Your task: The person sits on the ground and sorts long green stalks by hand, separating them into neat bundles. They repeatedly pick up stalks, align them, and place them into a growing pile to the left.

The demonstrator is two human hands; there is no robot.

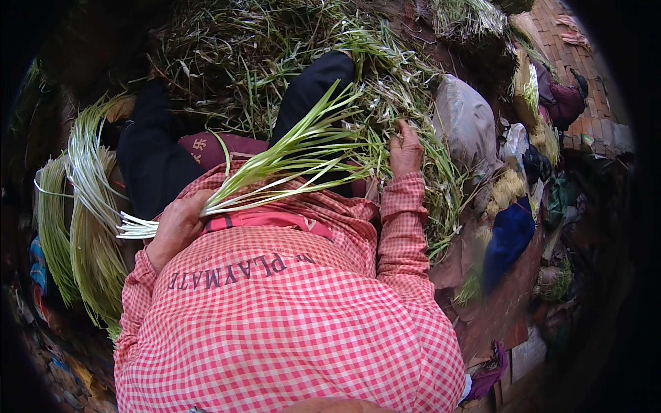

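Note:
My left hand [178,222] is closed around a bunch of pale green chives or garlic shoots [279,160] at its white lower ends. The white ends stick out to the left of the fist, and the green leaves fan out to the right across my lap. To the right, beyond the leaf tips, my right hand [406,149] hovers over a heap of loose leaves and stalks [248,57]. Its thumb and a finger are apart, and I see nothing held in it. The remaining fingers are partly hidden.
Long bundles of shoots [98,222] hang over a support at my left. A pale plastic sack [462,118] stands right of the heap. Farther right are a dark blue cloth item [508,242], more pale bundles [506,191] and a person in dark red [563,103] near brick paving.

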